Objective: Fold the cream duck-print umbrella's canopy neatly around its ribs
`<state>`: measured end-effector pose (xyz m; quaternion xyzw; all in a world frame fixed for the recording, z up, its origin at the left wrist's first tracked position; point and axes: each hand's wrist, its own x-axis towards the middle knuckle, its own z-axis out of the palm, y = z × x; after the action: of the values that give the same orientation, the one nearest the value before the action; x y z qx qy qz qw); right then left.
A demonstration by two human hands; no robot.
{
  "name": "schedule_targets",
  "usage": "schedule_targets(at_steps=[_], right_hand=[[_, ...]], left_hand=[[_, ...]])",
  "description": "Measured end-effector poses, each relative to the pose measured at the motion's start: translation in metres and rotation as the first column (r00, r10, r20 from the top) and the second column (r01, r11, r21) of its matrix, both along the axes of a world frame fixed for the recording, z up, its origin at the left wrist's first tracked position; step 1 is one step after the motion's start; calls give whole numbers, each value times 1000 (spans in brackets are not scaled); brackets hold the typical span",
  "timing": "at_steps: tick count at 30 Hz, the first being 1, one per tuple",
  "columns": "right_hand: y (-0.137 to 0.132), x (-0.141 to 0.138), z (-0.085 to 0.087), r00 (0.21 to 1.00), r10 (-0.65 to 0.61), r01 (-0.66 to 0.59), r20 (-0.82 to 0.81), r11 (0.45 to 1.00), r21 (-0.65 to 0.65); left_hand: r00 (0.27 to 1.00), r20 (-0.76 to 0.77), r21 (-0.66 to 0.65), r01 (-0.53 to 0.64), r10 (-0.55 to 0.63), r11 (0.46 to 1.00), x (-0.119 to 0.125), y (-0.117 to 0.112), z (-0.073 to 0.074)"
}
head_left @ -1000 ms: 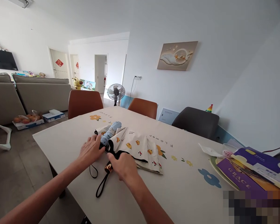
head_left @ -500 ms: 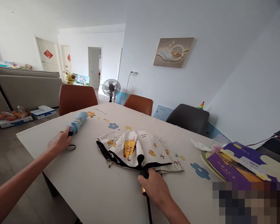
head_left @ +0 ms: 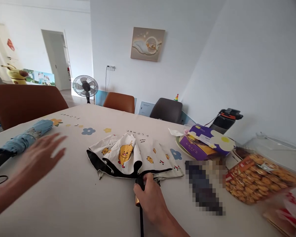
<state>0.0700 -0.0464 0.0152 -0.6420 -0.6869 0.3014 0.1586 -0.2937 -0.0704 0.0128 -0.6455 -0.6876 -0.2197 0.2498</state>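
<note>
Released from the blue umbrella (head_left: 27, 136), the left hand (head_left: 40, 159) is now away from its black handle (head_left: 1, 160), blurred, with fingers spread and nothing in its grasp. That leaves the blue umbrella lying by itself on the worktop (head_left: 88, 207), just beyond the left hand, whether touching its fingers or not I cannot tell. Only the right hand (head_left: 151, 197) holds anything: its fingers are curled closed around the grip of the duck-print umbrella (head_left: 149, 151), as half a second ago. That umbrella's loosely gathered canopy fans out just ahead of the right hand, well apart from the left, while its black strap (head_left: 141, 217) runs back toward the person.
</note>
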Motion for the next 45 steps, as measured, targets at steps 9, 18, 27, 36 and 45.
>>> schedule_targets(at_steps=[9,18,27,36,45], right_hand=[[9,3,-11,1000,-1,1,13,1000,12],[9,4,-13,998,-24,26,-65,999,26],[3,2,-7,1000,-1,1,-3,1000,26],[0,7,-13,999,-4,5,-39,1000,24],[-3,9,-7,998,46,-46,-38,999,5]], left_hand=[[870,462,-362,363,-173,858,183,128,20],[610,787,-187,379,-92,906,156,163,0],[803,41,-169,592,-594,788,185,99,9],[619,-151,-199,745,-771,637,176,93,-16],[610,-227,-58,769,-759,636,168,92,-31]])
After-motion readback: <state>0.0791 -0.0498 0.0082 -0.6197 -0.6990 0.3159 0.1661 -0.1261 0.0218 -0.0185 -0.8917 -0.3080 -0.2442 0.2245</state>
